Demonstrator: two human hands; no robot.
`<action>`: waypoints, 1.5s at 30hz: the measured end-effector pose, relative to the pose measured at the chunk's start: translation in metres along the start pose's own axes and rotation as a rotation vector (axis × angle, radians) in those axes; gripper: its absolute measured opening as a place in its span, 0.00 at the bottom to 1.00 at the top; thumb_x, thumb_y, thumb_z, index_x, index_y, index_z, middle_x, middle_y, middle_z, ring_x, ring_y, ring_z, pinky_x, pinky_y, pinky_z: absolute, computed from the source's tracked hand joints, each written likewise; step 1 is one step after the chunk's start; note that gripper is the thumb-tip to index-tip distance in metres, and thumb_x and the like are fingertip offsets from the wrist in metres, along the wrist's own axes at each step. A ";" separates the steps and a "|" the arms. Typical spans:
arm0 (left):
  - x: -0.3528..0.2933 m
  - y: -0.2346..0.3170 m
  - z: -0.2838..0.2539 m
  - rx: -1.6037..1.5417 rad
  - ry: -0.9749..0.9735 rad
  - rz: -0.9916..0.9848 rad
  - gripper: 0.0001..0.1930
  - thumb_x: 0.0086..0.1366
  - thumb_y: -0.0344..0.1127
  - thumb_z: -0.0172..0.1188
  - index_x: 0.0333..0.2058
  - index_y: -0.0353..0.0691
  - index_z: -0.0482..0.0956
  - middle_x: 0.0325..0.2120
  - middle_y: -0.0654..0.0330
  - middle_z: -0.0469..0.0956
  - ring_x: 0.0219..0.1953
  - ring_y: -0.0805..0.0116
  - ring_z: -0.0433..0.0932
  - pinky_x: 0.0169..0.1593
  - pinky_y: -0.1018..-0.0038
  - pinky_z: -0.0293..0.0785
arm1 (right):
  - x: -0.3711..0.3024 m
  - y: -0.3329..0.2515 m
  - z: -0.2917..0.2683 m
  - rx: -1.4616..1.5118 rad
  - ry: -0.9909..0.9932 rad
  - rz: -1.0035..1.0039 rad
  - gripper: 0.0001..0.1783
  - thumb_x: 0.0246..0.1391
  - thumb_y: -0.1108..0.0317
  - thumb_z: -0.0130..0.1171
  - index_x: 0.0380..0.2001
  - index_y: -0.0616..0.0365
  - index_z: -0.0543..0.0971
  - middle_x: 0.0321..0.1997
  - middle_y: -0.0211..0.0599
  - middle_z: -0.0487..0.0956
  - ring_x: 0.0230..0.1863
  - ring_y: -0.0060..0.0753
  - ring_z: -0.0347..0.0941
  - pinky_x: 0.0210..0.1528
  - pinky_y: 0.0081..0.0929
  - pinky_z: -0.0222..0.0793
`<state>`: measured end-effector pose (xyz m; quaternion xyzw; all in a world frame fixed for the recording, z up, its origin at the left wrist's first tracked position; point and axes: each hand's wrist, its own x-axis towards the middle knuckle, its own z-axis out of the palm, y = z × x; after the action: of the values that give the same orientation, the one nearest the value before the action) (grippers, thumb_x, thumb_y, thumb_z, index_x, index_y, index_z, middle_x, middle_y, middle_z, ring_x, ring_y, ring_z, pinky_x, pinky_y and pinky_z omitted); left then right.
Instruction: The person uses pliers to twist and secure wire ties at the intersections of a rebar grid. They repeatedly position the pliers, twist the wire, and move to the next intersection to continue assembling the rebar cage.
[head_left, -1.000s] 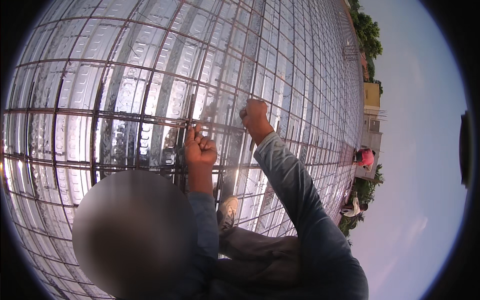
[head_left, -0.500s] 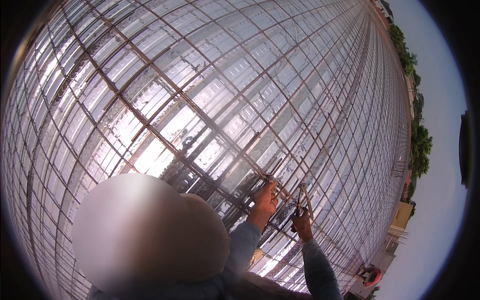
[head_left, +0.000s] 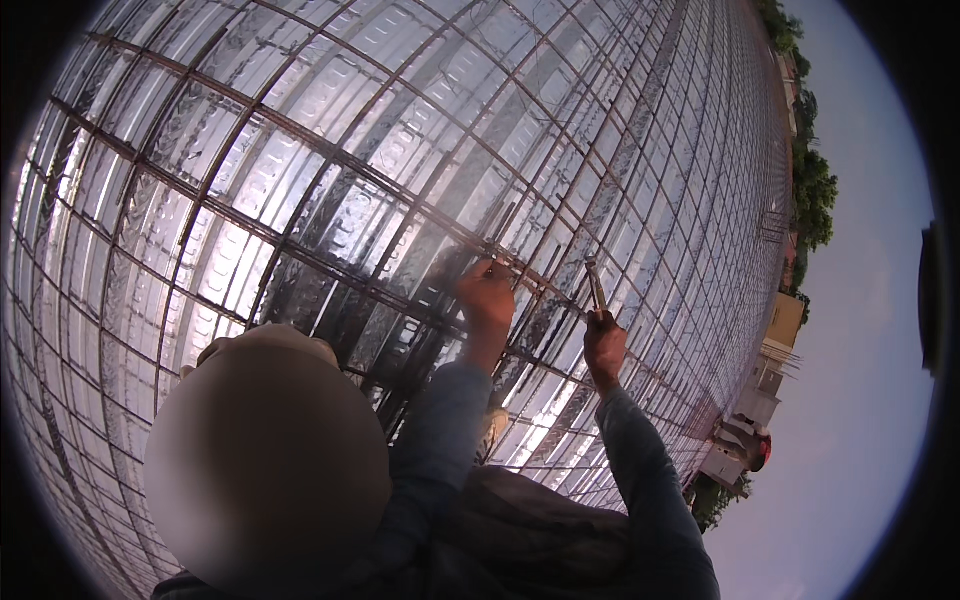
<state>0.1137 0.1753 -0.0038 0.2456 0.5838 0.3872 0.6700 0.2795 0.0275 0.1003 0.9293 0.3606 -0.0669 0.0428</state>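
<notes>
Left hand [head_left: 486, 302]: fingertips at the rebar grid [head_left: 330, 150]; cannot tell whether they pinch anything.
Right hand [head_left: 605, 345]: closed around pliers [head_left: 598, 288].
Tool head [head_left: 590, 263]: beyond that fist, right of the other hand.

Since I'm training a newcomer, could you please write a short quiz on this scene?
1. True or false: the right hand grips a tool.
2. The sheets beneath the bars look: A) green; B) silvery; C) yellow.
3. Fill in: the hand at the bars without the tool is the ____.

Key: 1. True. 2. B. 3. Left hand.
</notes>
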 end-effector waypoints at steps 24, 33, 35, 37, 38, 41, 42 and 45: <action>-0.038 0.049 -0.001 0.523 -0.070 -0.019 0.15 0.72 0.44 0.58 0.44 0.42 0.88 0.27 0.43 0.83 0.30 0.42 0.83 0.36 0.53 0.77 | 0.133 -0.247 -0.340 1.636 0.279 -1.015 0.30 0.65 0.58 0.58 0.63 0.66 0.67 0.69 0.49 0.67 0.66 0.49 0.67 0.69 0.54 0.63; -0.040 0.059 -0.005 0.340 -0.087 -0.066 0.13 0.72 0.38 0.58 0.47 0.38 0.87 0.30 0.43 0.84 0.31 0.44 0.83 0.37 0.58 0.77 | 0.107 -0.203 -0.347 1.610 -0.308 -0.442 0.30 0.67 0.63 0.59 0.67 0.67 0.65 0.61 0.45 0.73 0.50 0.33 0.69 0.55 0.34 0.68; -0.035 0.056 -0.008 0.346 -0.061 -0.073 0.13 0.72 0.37 0.58 0.47 0.38 0.87 0.31 0.44 0.85 0.32 0.45 0.83 0.37 0.58 0.77 | 0.088 -0.220 -0.284 1.133 -0.151 -0.165 0.25 0.67 0.63 0.60 0.62 0.67 0.72 0.50 0.38 0.79 0.41 0.27 0.69 0.48 0.26 0.66; -0.034 0.062 -0.009 0.353 -0.081 -0.137 0.14 0.73 0.38 0.57 0.48 0.38 0.86 0.34 0.45 0.85 0.34 0.46 0.84 0.40 0.59 0.78 | 0.075 -0.225 -0.243 0.600 -0.289 -0.016 0.19 0.65 0.61 0.62 0.52 0.64 0.80 0.38 0.30 0.83 0.38 0.23 0.71 0.46 0.21 0.63; -0.034 0.062 -0.008 0.331 -0.071 -0.147 0.14 0.73 0.39 0.57 0.49 0.39 0.86 0.34 0.45 0.85 0.35 0.46 0.84 0.41 0.59 0.78 | 0.076 -0.222 -0.225 0.393 -0.432 -0.025 0.19 0.64 0.65 0.62 0.54 0.65 0.79 0.40 0.29 0.83 0.32 0.20 0.67 0.39 0.27 0.66; -0.038 0.061 -0.003 0.317 -0.082 -0.171 0.15 0.74 0.40 0.56 0.50 0.40 0.86 0.37 0.44 0.85 0.38 0.45 0.84 0.43 0.59 0.79 | 0.066 -0.158 -0.151 -0.173 -0.288 -0.534 0.14 0.60 0.68 0.62 0.49 0.59 0.80 0.40 0.52 0.82 0.40 0.50 0.81 0.45 0.43 0.75; -0.042 0.057 0.001 0.362 -0.121 -0.188 0.16 0.74 0.40 0.55 0.50 0.39 0.85 0.37 0.44 0.85 0.38 0.45 0.84 0.44 0.59 0.79 | 0.058 -0.149 -0.135 -0.310 -0.325 -0.484 0.13 0.59 0.69 0.61 0.47 0.60 0.80 0.40 0.53 0.82 0.43 0.58 0.80 0.47 0.49 0.76; -0.039 0.061 -0.003 0.380 -0.130 -0.225 0.16 0.74 0.40 0.55 0.51 0.39 0.85 0.38 0.44 0.85 0.39 0.44 0.84 0.46 0.58 0.79 | 0.061 -0.151 -0.111 -0.441 -0.493 -0.555 0.11 0.57 0.71 0.61 0.43 0.61 0.78 0.37 0.53 0.80 0.41 0.58 0.80 0.47 0.49 0.76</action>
<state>0.0958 0.1786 0.0662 0.3249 0.6255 0.1765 0.6870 0.2326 0.1936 0.1951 0.7219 0.5817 -0.2173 0.3055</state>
